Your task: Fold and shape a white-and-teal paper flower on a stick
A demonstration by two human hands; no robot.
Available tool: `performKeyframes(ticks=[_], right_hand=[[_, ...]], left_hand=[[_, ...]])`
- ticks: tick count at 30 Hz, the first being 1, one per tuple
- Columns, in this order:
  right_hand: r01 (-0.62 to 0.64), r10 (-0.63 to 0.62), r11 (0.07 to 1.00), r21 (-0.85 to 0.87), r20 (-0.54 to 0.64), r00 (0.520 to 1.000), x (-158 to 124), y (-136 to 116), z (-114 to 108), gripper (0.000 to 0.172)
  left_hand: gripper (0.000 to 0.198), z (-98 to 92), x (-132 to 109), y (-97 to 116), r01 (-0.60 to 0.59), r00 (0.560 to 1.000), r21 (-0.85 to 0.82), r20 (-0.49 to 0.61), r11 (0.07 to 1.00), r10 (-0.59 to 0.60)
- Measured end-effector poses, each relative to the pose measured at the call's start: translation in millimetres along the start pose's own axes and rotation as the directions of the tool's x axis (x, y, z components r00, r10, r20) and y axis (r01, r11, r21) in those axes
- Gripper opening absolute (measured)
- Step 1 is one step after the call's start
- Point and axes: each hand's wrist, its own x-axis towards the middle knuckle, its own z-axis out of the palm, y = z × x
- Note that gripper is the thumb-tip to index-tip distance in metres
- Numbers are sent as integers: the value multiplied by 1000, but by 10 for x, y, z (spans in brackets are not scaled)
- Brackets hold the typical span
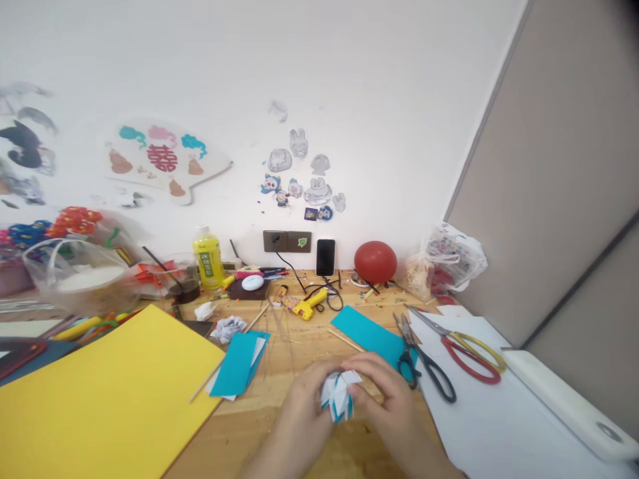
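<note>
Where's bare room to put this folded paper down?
Bare wood between the yellow sheet and the left hand holding the folded paper; the white sheet this side of the red scissors. Crowded along the wall: glue gun, bottle, balloon.

A big yellow sheet [110, 392] lay on the left of the desk [259, 416]. Black-handled scissors [424, 359] overlapped a blue sheet [369, 336], with red-handled scissors [466, 349] just beside. A yellow glue gun [310, 305], a red balloon [375, 261], a phone [325, 257] and a yellow bottle [208, 256] sat nearer the wall.
</note>
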Motion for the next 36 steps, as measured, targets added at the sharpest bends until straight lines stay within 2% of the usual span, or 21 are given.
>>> performKeyframes(ticks=[3,6,10,13,16,21,25,27,31,36], right_hand=[[-87,87,996,2,-21,996,11,-15,-19,14],[-117,117,993,12,-54,992,6,15,-25,14],[-30,16,991,-134,-105,994,-9,79,-36,11],[79,-83,980,-182,-14,996,-6,76,-78,8],[108,-102,984,-139,47,994,10,53,-132,7],[-6,11,997,-71,83,996,13,92,-142,10],[-202,211,972,-118,75,975,15,123,-79,6],[-235,252,960,-149,108,962,25,97,-55,6],[-132,171,961,-245,145,975,35,11,-30,11],[53,-40,965,-257,56,998,14,-25,1,14]], left_hand=[[33,42,11,-46,126,990,-184,-32,975,-134],[27,59,30,-72,179,982,-346,14,921,-186],[25,38,48,-26,204,975,-387,-5,899,-223],[24,26,44,29,251,963,-406,8,879,-271],[23,23,36,66,272,959,-434,51,859,-278],[24,21,44,61,329,942,-462,107,823,-317],[27,25,50,17,318,941,-434,37,843,-337],[28,26,49,-9,286,949,-404,-5,869,-315],[30,21,45,-72,218,963,-343,-75,914,-259],[33,14,34,-143,136,980,-231,-108,963,-164]])
